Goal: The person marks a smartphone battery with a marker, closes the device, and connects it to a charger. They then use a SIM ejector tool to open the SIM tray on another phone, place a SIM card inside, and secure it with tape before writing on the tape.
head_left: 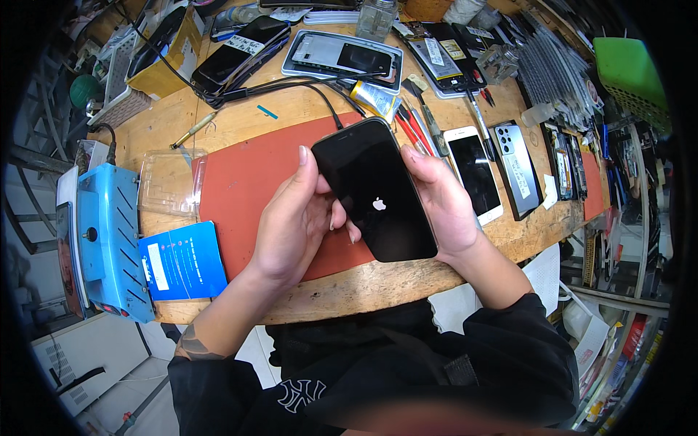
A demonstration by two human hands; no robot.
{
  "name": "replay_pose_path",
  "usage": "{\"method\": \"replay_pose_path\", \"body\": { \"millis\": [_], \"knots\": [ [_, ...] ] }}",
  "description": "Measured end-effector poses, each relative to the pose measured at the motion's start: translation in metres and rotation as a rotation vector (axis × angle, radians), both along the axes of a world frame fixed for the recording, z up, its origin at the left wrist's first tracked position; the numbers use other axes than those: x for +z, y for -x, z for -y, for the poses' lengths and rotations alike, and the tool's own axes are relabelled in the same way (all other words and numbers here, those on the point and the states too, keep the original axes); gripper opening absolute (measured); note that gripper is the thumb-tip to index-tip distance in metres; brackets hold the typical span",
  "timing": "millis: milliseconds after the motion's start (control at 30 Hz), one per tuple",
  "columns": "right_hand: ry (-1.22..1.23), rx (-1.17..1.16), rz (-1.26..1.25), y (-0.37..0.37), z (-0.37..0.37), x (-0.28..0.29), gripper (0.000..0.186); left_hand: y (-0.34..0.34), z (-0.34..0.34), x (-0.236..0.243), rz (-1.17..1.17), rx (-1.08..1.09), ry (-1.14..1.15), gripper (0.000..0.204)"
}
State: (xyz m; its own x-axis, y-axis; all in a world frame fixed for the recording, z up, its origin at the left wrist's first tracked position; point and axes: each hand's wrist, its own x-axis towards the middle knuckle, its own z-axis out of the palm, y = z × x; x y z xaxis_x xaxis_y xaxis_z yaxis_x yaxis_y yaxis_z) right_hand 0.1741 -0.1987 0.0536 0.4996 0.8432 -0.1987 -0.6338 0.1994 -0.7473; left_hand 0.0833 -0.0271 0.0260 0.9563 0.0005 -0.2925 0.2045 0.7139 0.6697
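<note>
A black phone (378, 225) with a small white logo lit on its screen is held upright-facing over the red mat (240, 189). My right hand (443, 203) grips its right side, thumb along the upper edge. My left hand (291, 218) is at its left side, thumb raised by the edge and fingers curled against the phone; some are partly hidden. Just right of the phone lie a white phone (476, 174) with a dark screen and a silver phone (523, 182). Behind it are red tweezers (413, 131) and a thin cable (326, 98).
A blue machine (105, 229) and blue card (182, 258) stand and lie at left, beside a clear plastic tray (156, 182). Along the back are phones (225, 58), a cardboard box (178, 65) and cables. Opened phones (563, 163) and a green basket (629, 73) are at right.
</note>
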Motion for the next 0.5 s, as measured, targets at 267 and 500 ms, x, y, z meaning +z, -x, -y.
{"method": "replay_pose_path", "body": {
  "millis": [267,500],
  "knots": [
    [0.011,-0.005,-0.006,0.0000,-0.0006,-0.0006,0.051,0.0001,0.0000,-0.0008,0.005,0.007,0.008,0.047],
    [0.014,-0.019,0.004,0.0010,-0.0013,0.0018,0.051,-0.0005,0.0001,-0.0009,0.027,-0.002,0.002,0.047]
  ]
}}
